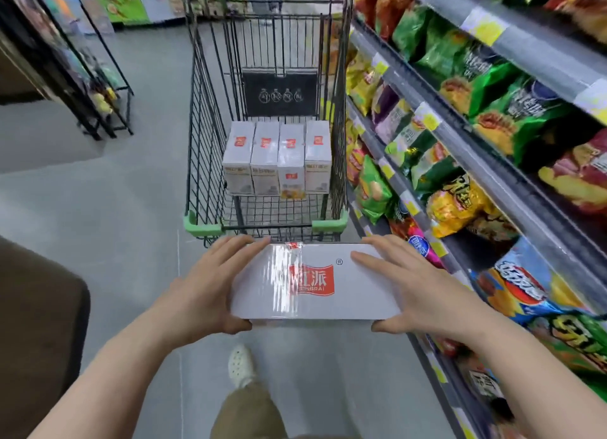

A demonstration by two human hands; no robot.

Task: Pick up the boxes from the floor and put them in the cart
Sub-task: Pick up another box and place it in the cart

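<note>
I hold a white box [341, 290] with a red logo and clear tape, flat, just in front of the near end of the cart. My left hand [210, 284] grips its left end and my right hand [414, 287] grips its right end, thumbs under the near edge. The black wire cart [203, 162] with green corner bumpers stands straight ahead in the aisle. Inside it, several white boxes [277, 157] of the same kind stand upright side by side in a row at the far end of the basket.
Shelves [466, 149] packed with snack bags run close along the right side of the cart. A black wire rack [108, 106] stands at the far left. A dark brown object [36, 323] sits at my near left. My leg and white shoe [241, 364] show on the grey floor below.
</note>
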